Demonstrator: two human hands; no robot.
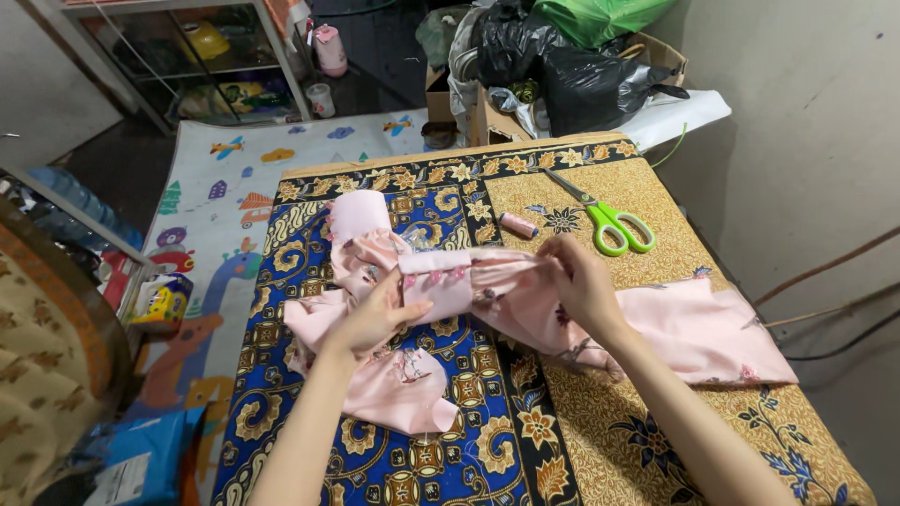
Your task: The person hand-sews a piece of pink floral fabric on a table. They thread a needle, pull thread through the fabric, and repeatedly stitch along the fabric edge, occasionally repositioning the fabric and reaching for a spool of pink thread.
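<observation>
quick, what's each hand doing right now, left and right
Left hand: closed on a folded band of the pink fabric.
Right hand: closed, pinching the same pink fabric further along.

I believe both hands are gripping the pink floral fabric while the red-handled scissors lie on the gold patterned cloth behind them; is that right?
Not quite: the head view shows the scissors have green handles. Both the left hand and right hand do grip the pink floral fabric, above the gold patterned cloth.
</observation>
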